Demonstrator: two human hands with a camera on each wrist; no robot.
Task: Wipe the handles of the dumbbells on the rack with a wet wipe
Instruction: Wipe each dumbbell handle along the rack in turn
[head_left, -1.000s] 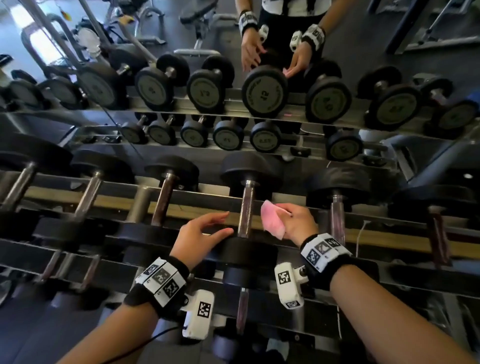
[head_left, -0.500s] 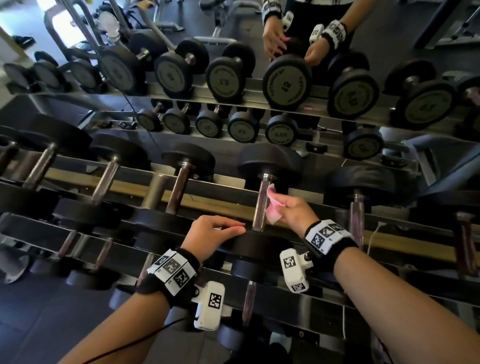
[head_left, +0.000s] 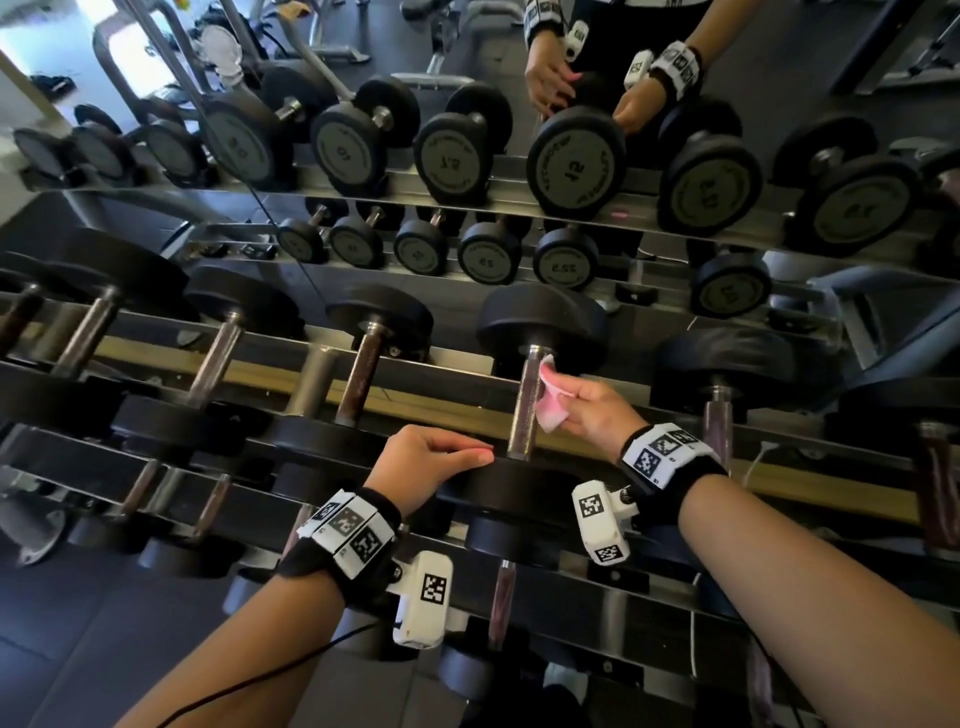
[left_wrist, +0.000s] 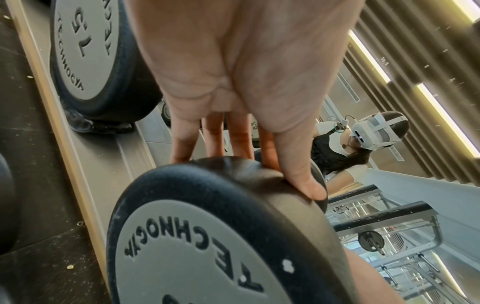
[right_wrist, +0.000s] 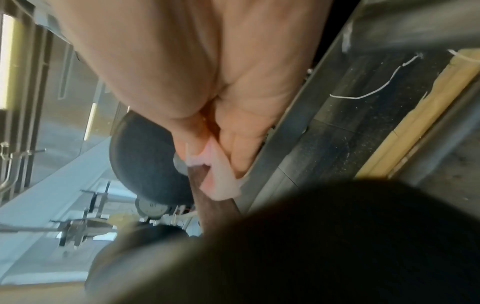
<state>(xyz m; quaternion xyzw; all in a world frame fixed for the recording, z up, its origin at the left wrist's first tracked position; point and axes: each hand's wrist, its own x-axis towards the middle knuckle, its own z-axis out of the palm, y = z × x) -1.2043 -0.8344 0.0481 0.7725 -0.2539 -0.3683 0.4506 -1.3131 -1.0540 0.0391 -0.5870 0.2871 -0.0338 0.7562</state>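
A row of black dumbbells lies on the rack (head_left: 156, 470) in front of me. My right hand (head_left: 597, 410) pinches a pink wet wipe (head_left: 550, 397) and holds it against the right side of a steel handle (head_left: 527, 402), near its far end. In the right wrist view the wet wipe (right_wrist: 221, 181) sticks out from the fingertips beside the handle (right_wrist: 207, 197). My left hand (head_left: 431, 460) rests with straight fingers on the near head of the same dumbbell (head_left: 519, 483). In the left wrist view the left hand's fingers (left_wrist: 301, 164) lie over the rim of that dumbbell head (left_wrist: 221, 236).
Neighbouring handles stand to the left (head_left: 361, 376) and right (head_left: 719, 421) of the wiped one. A mirror behind the rack reflects the dumbbells (head_left: 571, 166) and my own arms (head_left: 550, 73). A lower tier of smaller dumbbells (head_left: 501, 603) sits below my wrists.
My right hand has carried the wipe from beside the handle up against it and along it toward the far head. The left hand stays on the near head.
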